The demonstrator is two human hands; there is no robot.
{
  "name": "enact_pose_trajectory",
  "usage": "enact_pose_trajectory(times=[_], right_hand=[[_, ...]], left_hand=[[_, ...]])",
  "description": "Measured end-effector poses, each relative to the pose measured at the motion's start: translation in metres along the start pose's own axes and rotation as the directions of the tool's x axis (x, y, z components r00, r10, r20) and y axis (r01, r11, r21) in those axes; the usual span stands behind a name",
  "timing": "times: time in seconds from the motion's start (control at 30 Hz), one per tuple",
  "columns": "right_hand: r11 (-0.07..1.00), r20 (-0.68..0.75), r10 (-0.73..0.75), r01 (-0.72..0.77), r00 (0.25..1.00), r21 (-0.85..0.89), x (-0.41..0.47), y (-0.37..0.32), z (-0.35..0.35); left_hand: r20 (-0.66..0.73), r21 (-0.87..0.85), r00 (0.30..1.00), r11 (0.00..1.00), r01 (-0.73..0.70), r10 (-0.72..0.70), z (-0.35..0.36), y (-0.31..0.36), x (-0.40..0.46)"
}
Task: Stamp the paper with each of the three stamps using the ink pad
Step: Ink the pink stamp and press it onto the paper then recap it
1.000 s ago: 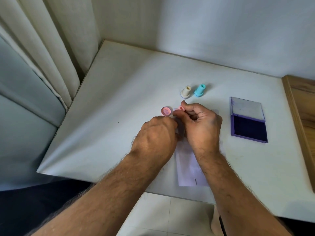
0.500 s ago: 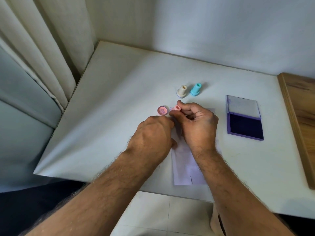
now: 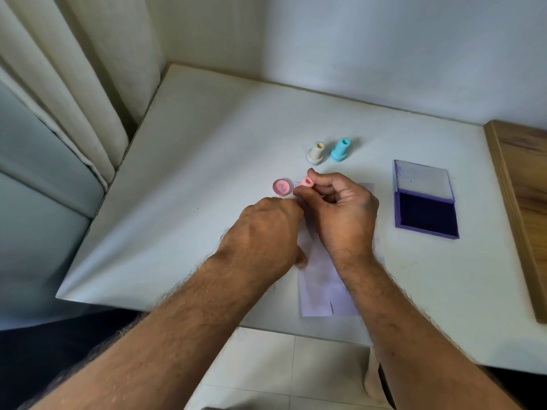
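My right hand point(image 3: 340, 211) pinches a small pink stamp point(image 3: 306, 182) between thumb and fingers, just above the top left corner of the white paper point(image 3: 321, 279). My left hand point(image 3: 266, 235) rests fingers-down on the paper's left edge, touching the right hand. A round pink cap point(image 3: 281, 187) lies on the table left of the stamp. A cream stamp point(image 3: 316, 153) and a turquoise stamp point(image 3: 339, 149) stand upright side by side behind the hands. The purple ink pad point(image 3: 426, 216) lies open to the right, its lid folded back.
The white table point(image 3: 183, 184) ends at a front edge close to me, with the paper reaching almost to it. A curtain point(image 3: 74, 84) hangs at the left, a wall runs behind, and a wooden surface point(image 3: 524, 196) borders the right side.
Both hands stay almost in place over the paper. My right hand has tilted the pink stamp slightly in its pinch. The camera view has shifted a little.
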State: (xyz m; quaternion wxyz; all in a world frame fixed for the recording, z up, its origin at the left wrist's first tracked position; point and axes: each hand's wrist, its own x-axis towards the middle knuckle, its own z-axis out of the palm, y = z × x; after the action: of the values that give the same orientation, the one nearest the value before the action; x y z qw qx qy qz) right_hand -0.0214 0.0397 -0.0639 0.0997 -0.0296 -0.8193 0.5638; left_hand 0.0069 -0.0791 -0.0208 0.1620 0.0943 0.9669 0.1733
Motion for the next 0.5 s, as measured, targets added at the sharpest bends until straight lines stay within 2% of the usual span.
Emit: enact_pose_trajectory(times=[0.3,0.5], right_hand=[[1.0,0.03,0.02,-0.02,0.999,0.009,0.0028,-0.0009,-0.0015],[0.998,-0.001,0.056,-0.056,0.998,0.007,-0.002,-0.006,-0.0004]], left_hand=[[0.001,0.019,1.0,1.0,0.005,-0.005,0.0021,0.0012,0.0013],[-0.012,0.019,1.0,1.0,0.007,-0.006,0.0032,0.0017,0.0006]])
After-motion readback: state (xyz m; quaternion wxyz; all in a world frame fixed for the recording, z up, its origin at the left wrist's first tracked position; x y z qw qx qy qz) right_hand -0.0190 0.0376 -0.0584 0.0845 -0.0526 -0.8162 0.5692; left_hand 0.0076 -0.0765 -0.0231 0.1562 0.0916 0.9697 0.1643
